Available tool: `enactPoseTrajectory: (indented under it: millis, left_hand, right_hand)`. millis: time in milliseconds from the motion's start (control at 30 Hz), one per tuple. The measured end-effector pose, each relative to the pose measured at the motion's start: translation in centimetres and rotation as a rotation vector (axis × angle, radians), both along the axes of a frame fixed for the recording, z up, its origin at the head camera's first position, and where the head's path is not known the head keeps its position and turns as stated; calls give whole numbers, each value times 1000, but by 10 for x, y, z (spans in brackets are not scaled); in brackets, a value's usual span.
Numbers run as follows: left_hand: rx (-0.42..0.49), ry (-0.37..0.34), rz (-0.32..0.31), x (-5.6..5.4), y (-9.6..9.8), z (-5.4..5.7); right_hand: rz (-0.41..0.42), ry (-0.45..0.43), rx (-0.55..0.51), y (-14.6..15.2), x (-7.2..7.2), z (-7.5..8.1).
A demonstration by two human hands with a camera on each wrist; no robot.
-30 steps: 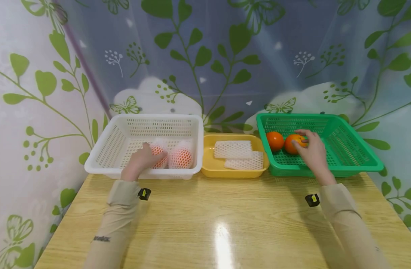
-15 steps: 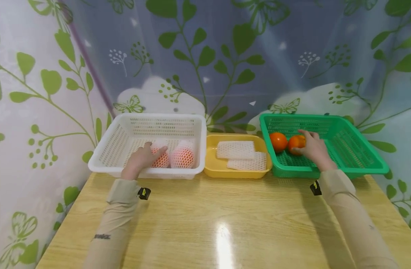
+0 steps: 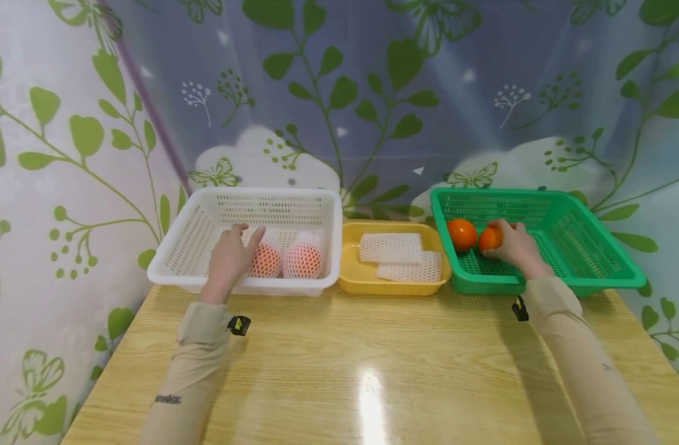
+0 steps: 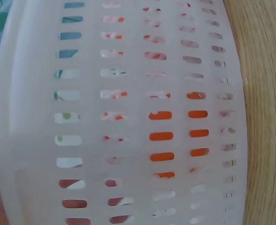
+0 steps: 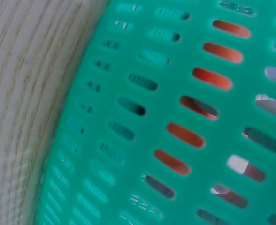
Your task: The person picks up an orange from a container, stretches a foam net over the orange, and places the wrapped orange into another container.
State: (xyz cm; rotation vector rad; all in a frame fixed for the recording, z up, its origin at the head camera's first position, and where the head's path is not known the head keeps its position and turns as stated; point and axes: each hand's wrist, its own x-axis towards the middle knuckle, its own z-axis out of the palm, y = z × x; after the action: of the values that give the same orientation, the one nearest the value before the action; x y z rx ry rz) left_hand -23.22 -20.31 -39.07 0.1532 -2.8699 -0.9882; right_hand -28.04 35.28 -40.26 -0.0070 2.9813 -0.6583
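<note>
My right hand (image 3: pixel 515 249) reaches into the green basket (image 3: pixel 545 285) and grips a round orange fruit (image 3: pixel 489 240), thumb at its near side and fingers over it. Another such fruit (image 3: pixel 461 235) sits just left of it. On the other side, my left hand (image 3: pixel 230 258) is over the white basket (image 3: pixel 167 269), thumb and fingers spread apart. Right beside its thumb lies a fruit in a white foam net (image 3: pixel 265 262), with a second netted fruit (image 3: pixel 302 259) to the right. In both wrist views the slotted basket walls mostly hide the hands.
Between the baskets stands a yellow tray (image 3: pixel 350 285) with two flat white foam nets (image 3: pixel 391 247) in it. The wooden table (image 3: pixel 317 358) extends in front. A patterned curtain (image 3: pixel 372 111) hangs close behind the baskets.
My left hand has let go of the left netted fruit, drawing back a little to the left with its fingers spread. The right hand has closed round the fruit.
</note>
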Motion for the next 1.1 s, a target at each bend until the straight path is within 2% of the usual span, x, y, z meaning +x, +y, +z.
enactPoseTrajectory:
  millis: [100, 200, 433, 633, 767, 933, 1100]
  left_hand:
    - [22, 81, 23, 2, 4, 2]
    - [53, 164, 14, 3, 9, 7]
    - [113, 307, -50, 13, 32, 26]
    - [162, 395, -141, 21, 57, 41]
    - [199, 431, -196, 25, 76, 48]
    - [260, 428, -270, 29, 102, 52]
    - [295, 409, -364, 35, 131, 49]
  right_hand:
    - [-13, -10, -5, 0, 2, 2]
    - [-22, -30, -6, 1, 4, 4]
    - [-31, -50, -11, 6, 14, 13]
    - [-53, 14, -91, 5, 29, 21]
    - [-28, 73, -114, -4, 42, 30]
    - [-16, 202, -144, -24, 61, 41]
    - [3, 300, -287, -52, 81, 47]
